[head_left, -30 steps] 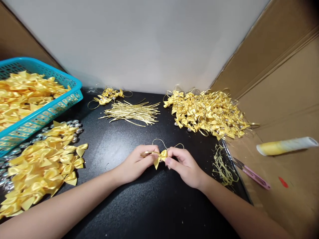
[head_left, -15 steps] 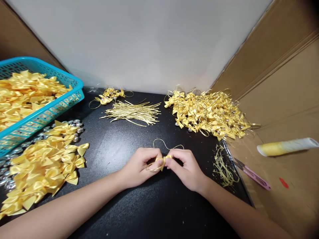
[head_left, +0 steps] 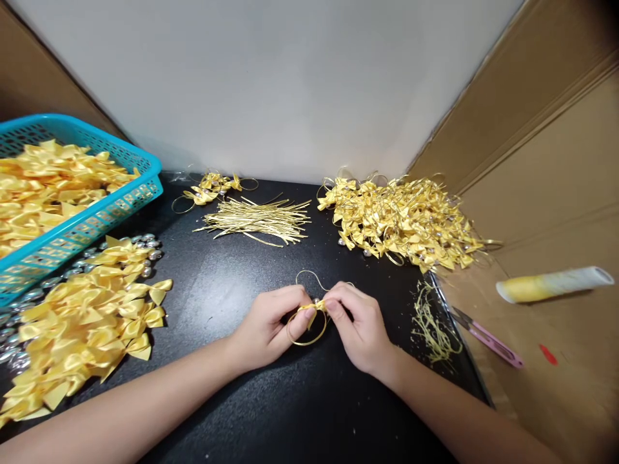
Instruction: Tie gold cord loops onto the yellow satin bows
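Between my two hands is a yellow satin bow point(head_left: 316, 307), pinched at its two sides. My left hand point(head_left: 275, 322) has thumb and fingers closed on the bow's left side. On its right side, my right hand point(head_left: 358, 322) pinches with thumb and forefinger. A gold cord loop point(head_left: 308, 344) hangs below the bow, in front of my left fingertips. Behind the bow a small silver bead point(head_left: 316, 301) shows, and a thin loose thread point(head_left: 309, 272) curves up and over toward my right fingers. The fingers hide part of the bow.
A blue basket point(head_left: 80, 222) of yellow bows stands left, with loose bows point(head_left: 87, 316) and silver beads point(head_left: 33, 295) before it. Gold cords point(head_left: 256, 220) lie behind my hands. Looped bows point(head_left: 396, 219) are heaped back right. Thread scraps point(head_left: 432, 328), pink snips point(head_left: 496, 343) and a tube point(head_left: 556, 283) lie right.
The gold loop has swung open downward and now shows as a round ring below the bow. The silver bead has come into view. Both hands stay in nearly the same place.
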Available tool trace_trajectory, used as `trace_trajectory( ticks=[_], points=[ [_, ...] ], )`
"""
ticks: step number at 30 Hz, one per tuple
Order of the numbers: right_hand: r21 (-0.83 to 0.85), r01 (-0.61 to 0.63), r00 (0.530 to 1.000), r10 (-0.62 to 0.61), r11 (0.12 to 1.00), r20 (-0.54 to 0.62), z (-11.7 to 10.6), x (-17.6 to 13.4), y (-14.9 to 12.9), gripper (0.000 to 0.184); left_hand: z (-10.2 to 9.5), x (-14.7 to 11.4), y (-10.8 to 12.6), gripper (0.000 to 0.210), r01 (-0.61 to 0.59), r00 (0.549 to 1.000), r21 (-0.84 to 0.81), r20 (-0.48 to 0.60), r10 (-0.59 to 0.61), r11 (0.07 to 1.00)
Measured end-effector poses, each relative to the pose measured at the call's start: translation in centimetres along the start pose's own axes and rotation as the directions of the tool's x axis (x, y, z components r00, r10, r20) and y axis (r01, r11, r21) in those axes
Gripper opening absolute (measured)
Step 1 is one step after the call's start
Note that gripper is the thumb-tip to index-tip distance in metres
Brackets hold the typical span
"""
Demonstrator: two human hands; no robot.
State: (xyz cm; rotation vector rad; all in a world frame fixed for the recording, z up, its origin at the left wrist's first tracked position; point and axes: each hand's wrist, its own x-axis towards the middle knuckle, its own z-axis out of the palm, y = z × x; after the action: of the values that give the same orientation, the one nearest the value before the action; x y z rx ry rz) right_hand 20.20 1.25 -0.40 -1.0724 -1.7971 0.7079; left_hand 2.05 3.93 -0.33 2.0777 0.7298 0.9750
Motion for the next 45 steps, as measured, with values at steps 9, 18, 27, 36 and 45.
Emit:
trace_trajectory(
  ticks=[9, 18, 27, 36, 45],
  points=[
    [-0.415, 0.248, 0.967, -0.253, 0.875, 0.044, -0.3, -0.1, -0.3, 0.009, 0.3, -0.3, 0.0, 0.019, -0.017, 0.999, 0.044, 0.044, 0.015, 0.999],
    [-0.186, 0.167, 0.984, -0.153, 0.968, 0.089, -0.5, 0.2, 0.2, 0.02, 0.2, -0.3, 0.1, 0.021, 0.021, 0.994, 0.012, 0.109, -0.022, 1.0],
    [-0.028, 0.057, 0.996, -0.055, 0.998, 0.064, -0.6, 0.6, 0.1, 0.022, 0.0, -0.2, 0.0, 0.024, 0.105, 0.991, -0.07, 0.091, -0.098, 0.992],
    [-0.187, 0.157, 0.988, -0.157, 0.97, 0.016, -0.8, 0.2, 0.0, 0.011, -0.1, 0.1, -0.1, 0.029, 0.149, 0.981, -0.114, 0.143, -0.133, 0.982],
    [-0.354, 0.171, 0.984, -0.178, 0.92, 0.013, -0.6, 0.4, -0.5, 0.025, 0.1, 0.0, 0.3, 0.022, 0.129, 0.983, -0.01, 0.133, -0.127, 0.992]
  ],
)
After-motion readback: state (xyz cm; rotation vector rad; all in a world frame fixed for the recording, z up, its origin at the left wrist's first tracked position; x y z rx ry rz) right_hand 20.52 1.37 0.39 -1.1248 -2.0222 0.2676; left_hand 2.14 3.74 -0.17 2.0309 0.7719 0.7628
